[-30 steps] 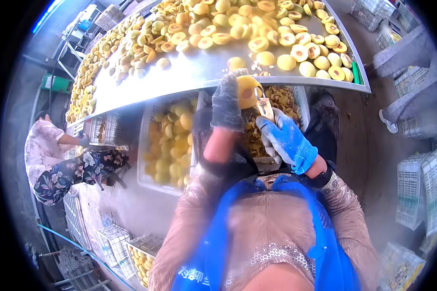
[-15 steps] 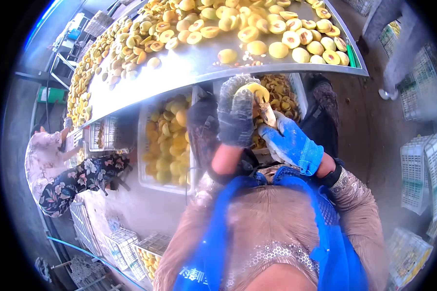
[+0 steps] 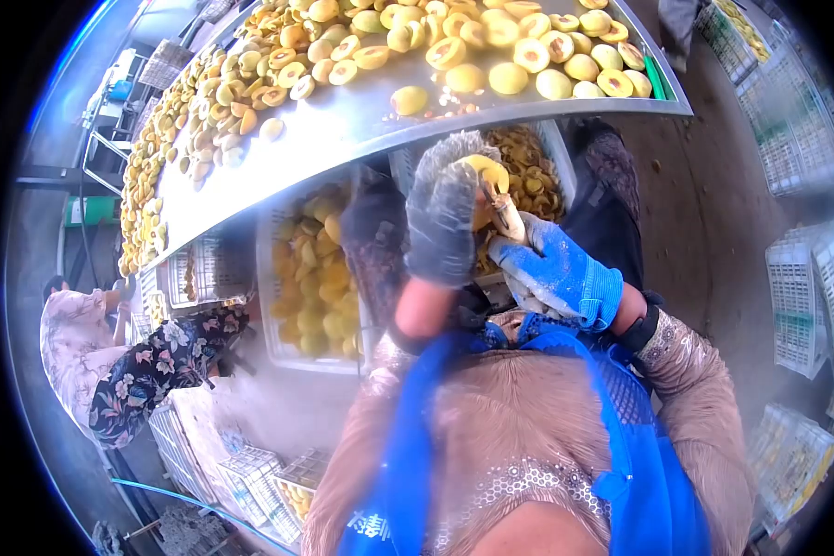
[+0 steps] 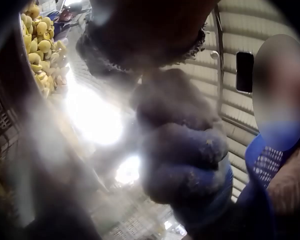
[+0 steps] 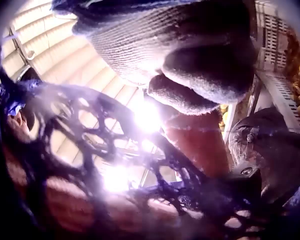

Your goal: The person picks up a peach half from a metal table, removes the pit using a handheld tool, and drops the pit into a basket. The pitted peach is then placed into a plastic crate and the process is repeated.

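My left hand (image 3: 443, 208), in a grey knit glove, holds a yellow peach half (image 3: 487, 172) just below the table's near edge. In a blue glove with a pale palm side, my right hand (image 3: 558, 269) grips the light handle of a small pitting tool (image 3: 507, 219). The tool's metal end meets the peach's cut side, and the fruit partly hides its tip. Fingers of the blue-gloved right hand (image 4: 187, 150) appear curled in the left wrist view. Knit glove fingers (image 5: 200, 80) fill the top of the right wrist view.
A metal table (image 3: 334, 125) bears many peaches and halves. Beneath my hands stands a crate (image 3: 558, 153) of brown-yellow scraps; a white crate (image 3: 265, 278) of peaches stands left. Another person (image 3: 83, 347) bends at the far left. Stacked crates (image 3: 795, 301) line the right.
The peach half has turned from showing its broad face to a narrow edge, with the tool against it. My hands stay close together. The head view has shifted; the person at left has moved.
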`<state>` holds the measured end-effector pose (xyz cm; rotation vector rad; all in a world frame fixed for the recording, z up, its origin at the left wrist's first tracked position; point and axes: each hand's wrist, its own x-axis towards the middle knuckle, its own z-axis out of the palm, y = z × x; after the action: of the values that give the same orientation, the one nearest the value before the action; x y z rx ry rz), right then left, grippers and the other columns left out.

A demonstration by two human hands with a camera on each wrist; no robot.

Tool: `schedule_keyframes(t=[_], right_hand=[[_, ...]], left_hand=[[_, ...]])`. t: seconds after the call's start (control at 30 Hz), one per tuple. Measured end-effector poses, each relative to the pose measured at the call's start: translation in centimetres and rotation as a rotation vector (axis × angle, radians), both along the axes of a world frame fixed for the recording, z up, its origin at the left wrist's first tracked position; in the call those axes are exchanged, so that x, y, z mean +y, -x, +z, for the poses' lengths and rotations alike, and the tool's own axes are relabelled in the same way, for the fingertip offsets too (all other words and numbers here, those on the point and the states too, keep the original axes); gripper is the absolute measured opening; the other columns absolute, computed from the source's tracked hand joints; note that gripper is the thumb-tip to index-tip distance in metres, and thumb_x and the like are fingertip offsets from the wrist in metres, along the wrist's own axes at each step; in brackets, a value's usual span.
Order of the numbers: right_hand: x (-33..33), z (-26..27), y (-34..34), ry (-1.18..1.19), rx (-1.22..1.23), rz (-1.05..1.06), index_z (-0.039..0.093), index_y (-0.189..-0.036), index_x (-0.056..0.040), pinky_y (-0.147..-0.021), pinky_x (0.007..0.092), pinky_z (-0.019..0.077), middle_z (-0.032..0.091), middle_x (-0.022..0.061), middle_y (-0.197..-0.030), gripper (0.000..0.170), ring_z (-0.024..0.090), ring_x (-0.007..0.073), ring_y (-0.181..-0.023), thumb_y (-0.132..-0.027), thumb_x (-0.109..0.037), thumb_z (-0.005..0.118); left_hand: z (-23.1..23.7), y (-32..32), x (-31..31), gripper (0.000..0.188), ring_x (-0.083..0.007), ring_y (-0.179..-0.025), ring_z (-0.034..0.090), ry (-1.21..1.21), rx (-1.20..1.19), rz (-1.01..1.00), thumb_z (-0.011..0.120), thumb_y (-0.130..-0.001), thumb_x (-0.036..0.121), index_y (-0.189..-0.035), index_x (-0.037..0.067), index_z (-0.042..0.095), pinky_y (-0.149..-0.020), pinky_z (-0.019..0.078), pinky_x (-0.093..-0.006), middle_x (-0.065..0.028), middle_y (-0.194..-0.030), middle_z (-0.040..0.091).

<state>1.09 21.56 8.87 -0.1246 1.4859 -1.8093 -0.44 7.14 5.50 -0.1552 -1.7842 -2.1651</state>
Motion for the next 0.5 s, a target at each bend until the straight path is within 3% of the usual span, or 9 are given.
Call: schedule_keyframes(t=[0.03,0.07,0.17,0.27,0.37,0.47,0.5], right_hand=[[0.2,-0.2,0.1,0.022,-0.063,0.023,0.051,-0.097,-0.0009,-0.048,0.0215,0.0364,0.049,-0.0017,-0.065,0.019,0.044,0.0042,-0.057,-0.089,-0.018,0.054],[0.1,-0.2,0.2,0.010,0.033,0.022,0.051,-0.098,-0.0004,-0.049,0.0218,0.0370,0.050,-0.0011,-0.066,0.020,0.044,0.0046,-0.058,-0.089,-0.018,0.054],[-0.1,-0.5,0.2,-0.003,0.282,-0.018,0.050,-0.103,0.0011,-0.053,0.0232,0.0394,0.053,0.0014,-0.071,0.024,0.046,0.0070,-0.061,-0.089,-0.017,0.055],[-0.5,-2.8,0.1,-0.031,0.486,-0.095,0.049,-0.109,0.0027,-0.060,0.0257,0.0422,0.056,0.0050,-0.076,0.029,0.049,0.0114,-0.066,-0.089,-0.017,0.055],[-0.5,-4.1,0.3,-0.158,0.760,-0.099,0.049,-0.112,0.0034,-0.065,0.0277,0.0439,0.058,0.0076,-0.081,0.032,0.052,0.0154,-0.071,-0.088,-0.017,0.056],[-0.6,-4.1,0.4,-0.221,1.003,-0.159,0.049,-0.111,0.0021,-0.062,0.0281,0.0442,0.059,0.0073,-0.079,0.031,0.053,0.0162,-0.068,-0.088,-0.017,0.056],[-0.8,-4.1,0.4,-0.190,1.069,-0.229,0.049,-0.109,0.0009,-0.058,0.0274,0.0438,0.057,0.0064,-0.075,0.029,0.052,0.0153,-0.063,-0.088,-0.017,0.056]], left_hand=[[0.7,0.1,-0.2,0.040,-0.0168,-0.084,0.059,-0.204,-0.091,-0.128,0.059,-0.086,0.032,-0.111,0.000,0.056,-0.075,0.0491,-0.0276,-0.0118,-0.099,0.062],[1.0,0.2,-0.5,0.042,-0.0168,-0.083,0.059,-0.406,-0.181,-0.254,0.061,-0.084,0.033,-0.111,0.000,0.057,-0.075,0.0488,-0.0273,-0.0120,-0.099,0.062],[1.3,0.6,-0.7,0.047,-0.0175,-0.081,0.058,-0.508,-0.248,-0.339,0.063,-0.081,0.037,-0.110,0.000,0.056,-0.075,0.0486,-0.0276,-0.0123,-0.096,0.062],[-0.1,1.4,-2.0,0.044,-0.0188,-0.084,0.059,-0.198,-0.145,-0.370,0.056,-0.087,0.036,-0.109,-0.001,0.056,-0.076,0.0493,-0.0302,-0.0126,-0.096,0.062],[-3.0,1.8,-1.7,0.040,-0.0199,-0.086,0.059,-0.014,-0.059,-0.096,0.047,-0.092,0.034,-0.107,-0.002,0.056,-0.076,0.0498,-0.0324,-0.0127,-0.097,0.063],[-1.4,1.5,-0.1,0.036,-0.0206,-0.090,0.059,-0.127,-0.017,-0.009,0.042,-0.095,0.030,-0.108,-0.002,0.055,-0.078,0.0497,-0.0336,-0.0128,-0.099,0.063],[-1.6,1.9,-0.2,0.036,-0.0207,-0.090,0.059,-0.064,-0.001,0.016,0.042,-0.095,0.029,-0.109,-0.002,0.054,-0.078,0.0497,-0.0336,-0.0127,-0.100,0.062]])
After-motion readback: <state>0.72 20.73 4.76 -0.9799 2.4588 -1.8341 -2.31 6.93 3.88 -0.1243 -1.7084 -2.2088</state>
